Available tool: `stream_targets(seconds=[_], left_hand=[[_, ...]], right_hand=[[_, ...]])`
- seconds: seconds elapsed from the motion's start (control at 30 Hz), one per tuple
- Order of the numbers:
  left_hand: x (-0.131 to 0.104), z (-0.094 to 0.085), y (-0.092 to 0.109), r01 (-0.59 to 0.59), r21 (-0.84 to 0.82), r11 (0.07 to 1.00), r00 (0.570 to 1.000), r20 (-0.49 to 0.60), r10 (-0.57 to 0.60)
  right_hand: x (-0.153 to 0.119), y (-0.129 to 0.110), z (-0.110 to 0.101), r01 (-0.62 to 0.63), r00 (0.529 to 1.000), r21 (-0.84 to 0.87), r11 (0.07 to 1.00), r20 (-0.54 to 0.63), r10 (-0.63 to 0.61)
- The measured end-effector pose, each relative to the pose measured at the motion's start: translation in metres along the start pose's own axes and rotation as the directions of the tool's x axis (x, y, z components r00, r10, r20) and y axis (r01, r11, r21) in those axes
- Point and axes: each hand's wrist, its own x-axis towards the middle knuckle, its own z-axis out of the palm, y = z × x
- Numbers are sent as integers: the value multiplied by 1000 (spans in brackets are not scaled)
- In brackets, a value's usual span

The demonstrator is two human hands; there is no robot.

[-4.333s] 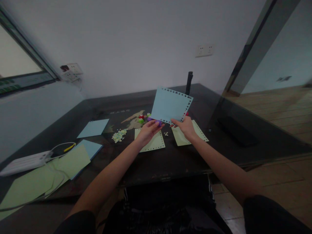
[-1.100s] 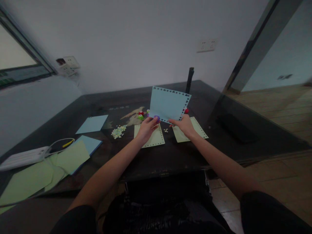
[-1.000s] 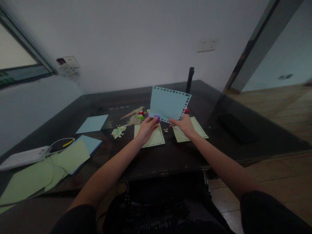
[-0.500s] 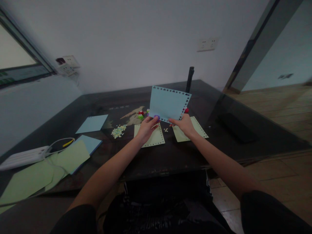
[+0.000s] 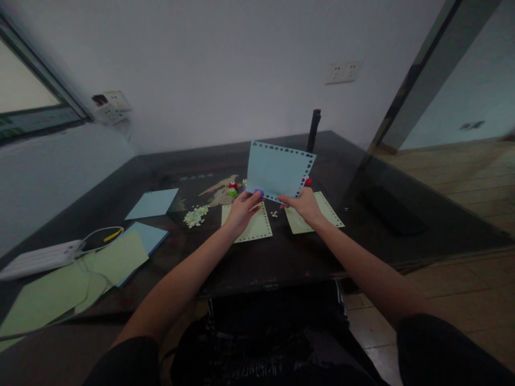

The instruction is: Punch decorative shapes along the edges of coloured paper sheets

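Observation:
A light blue sheet of paper (image 5: pixel 279 170) is held up over the table, with small shapes punched along its top, right and part of its bottom edge. My left hand (image 5: pixel 242 212) is closed around a small purple craft punch (image 5: pixel 258 193) at the sheet's lower edge, thumb on top. My right hand (image 5: pixel 304 206) pinches the sheet near its lower right corner. Beneath my hands lie two pale yellow sheets, the left one (image 5: pixel 257 228) and the right one (image 5: pixel 328 212), both with punched borders. A few paper bits (image 5: pixel 274 214) lie between them.
Red and green punches (image 5: pixel 233 188) stand behind my left hand. Left of it is a pile of punched bits (image 5: pixel 196 216). Farther left are a blue sheet (image 5: pixel 153 204), stacked yellow paper (image 5: pixel 120 257), a cable and a white power strip (image 5: pixel 44 259). A dark flat object (image 5: pixel 392 210) lies right.

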Motion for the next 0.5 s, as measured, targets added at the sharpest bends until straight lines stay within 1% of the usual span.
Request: stream_targets(seconds=[0.23, 0.5], left_hand=[[-1, 1, 1, -6, 4, 1000, 1000, -6, 6], [-1, -1, 0, -18, 16, 1000, 1000, 9, 18]], right_hand=[[0, 2, -1, 0, 1000, 5, 1000, -3, 0], [-1, 0, -1, -20, 1000, -20, 1000, 0, 20]])
